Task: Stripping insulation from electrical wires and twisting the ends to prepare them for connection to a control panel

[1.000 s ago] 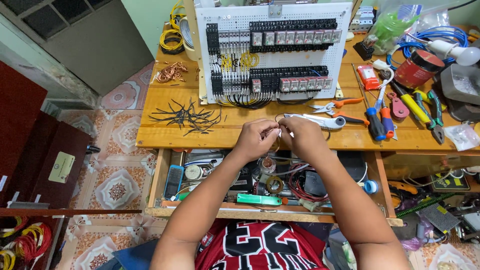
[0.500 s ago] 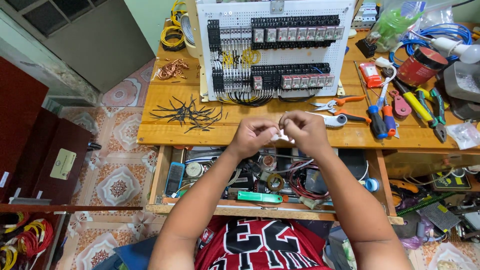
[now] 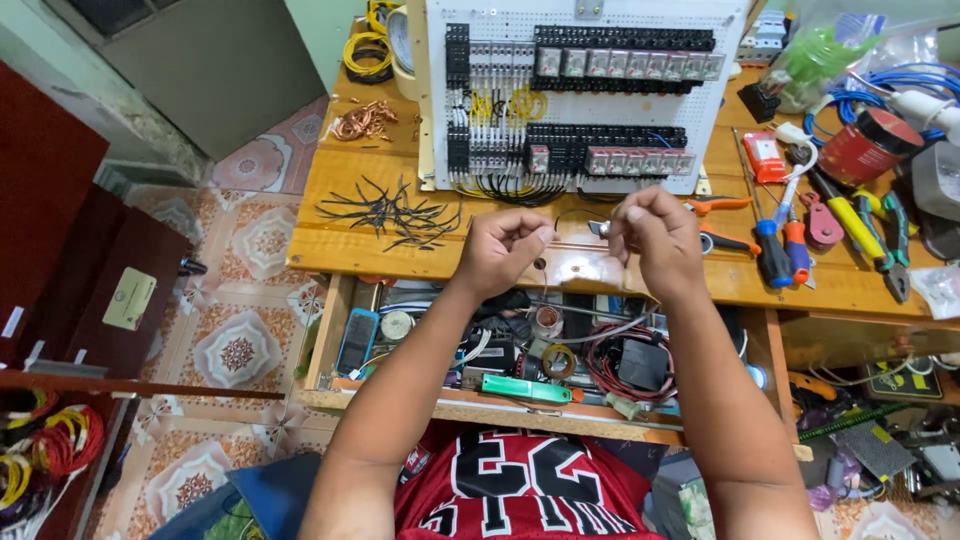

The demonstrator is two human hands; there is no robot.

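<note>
Here, a thin black wire [image 3: 578,213] arcs at centre frame between two raised hands, its long axis running left to right, each end pinched: the left hand [image 3: 497,250] closed on one end, the right hand [image 3: 655,240] on the other. Both hands sit equally close, above the wooden workbench [image 3: 330,250]. Behind, at upper centre, stands a white relay panel [image 3: 585,95]; cut black wire pieces [image 3: 390,213] lie at left.

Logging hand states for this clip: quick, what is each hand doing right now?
Left hand: closed, pinching one end of a thin black wire.
Right hand: closed, pinching the wire's other end.
</note>
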